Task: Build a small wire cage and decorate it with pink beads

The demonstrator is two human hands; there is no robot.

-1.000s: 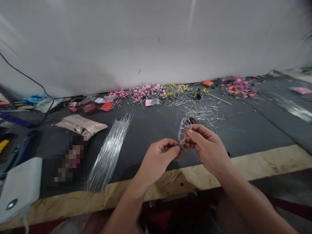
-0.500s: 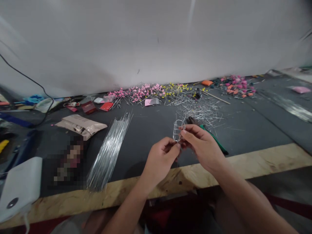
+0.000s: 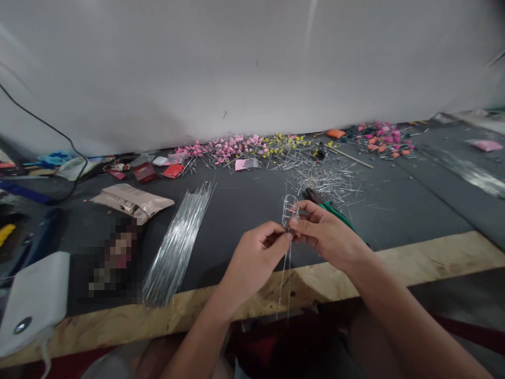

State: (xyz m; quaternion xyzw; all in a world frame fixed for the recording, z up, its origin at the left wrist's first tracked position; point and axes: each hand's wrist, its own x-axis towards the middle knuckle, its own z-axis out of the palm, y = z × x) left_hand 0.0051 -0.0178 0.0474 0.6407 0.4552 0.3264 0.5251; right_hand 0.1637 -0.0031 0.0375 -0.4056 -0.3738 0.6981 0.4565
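Note:
Between my hands, above the table's near edge, stands a small oval frame of bent silvery wire [image 3: 287,206] with cross wires like rungs. My left hand [image 3: 263,251] pinches its lower end between thumb and forefinger. With thumb and fingers, my right hand [image 3: 321,227] grips the frame's right side. Two long wire ends hang down from the pinch, past the wooden edge. Green-handled pliers [image 3: 342,213] lie just behind my right hand, partly covered by it. To the left, a bundle of straight wires [image 3: 177,245] rests on the dark table.
Pink flower stems [image 3: 232,147], yellow ones [image 3: 286,141] and loose short wires [image 3: 329,181] lie along the back by the wall. A beige packet [image 3: 132,199] is at left, near a white power bank [image 3: 35,300] with a cable. A wooden strip [image 3: 426,260] edges the table.
The wire frame has turned slightly, and its long hanging wire ends now show below my hands. My right hand has shifted slightly down along the frame's side.

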